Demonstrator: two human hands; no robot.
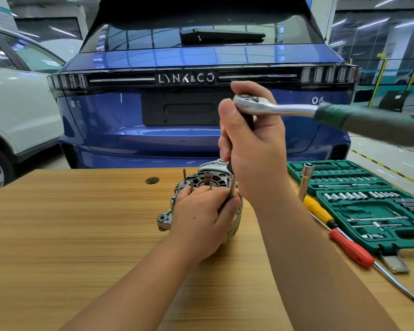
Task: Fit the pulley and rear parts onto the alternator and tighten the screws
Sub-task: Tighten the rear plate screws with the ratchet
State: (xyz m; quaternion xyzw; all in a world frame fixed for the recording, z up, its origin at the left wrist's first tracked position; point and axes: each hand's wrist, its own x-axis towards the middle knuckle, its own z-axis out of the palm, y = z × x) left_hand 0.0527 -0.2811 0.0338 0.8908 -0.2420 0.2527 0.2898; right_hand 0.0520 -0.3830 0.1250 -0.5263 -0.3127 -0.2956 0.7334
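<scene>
Right hand [251, 149] gripped the ratchet wrench [273, 107] by its head and extension, left hand [201, 218] curled around the alternator [196, 185] and pinched the extension's lower end, alternator sitting mid-table [69, 235], green socket case [368, 206] and screwdrivers [339, 237] alongside.

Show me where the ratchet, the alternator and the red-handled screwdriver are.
ratchet [268, 106]: head view, on its shiny metal head.
alternator [164, 218]: head view, on its lower-left mounting ear.
red-handled screwdriver [351, 248]: head view, on the red handle.

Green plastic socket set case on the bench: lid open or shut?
Open. The green plastic socket set case lies spread flat on the wooden table, rows of chrome sockets exposed in both halves.
</scene>
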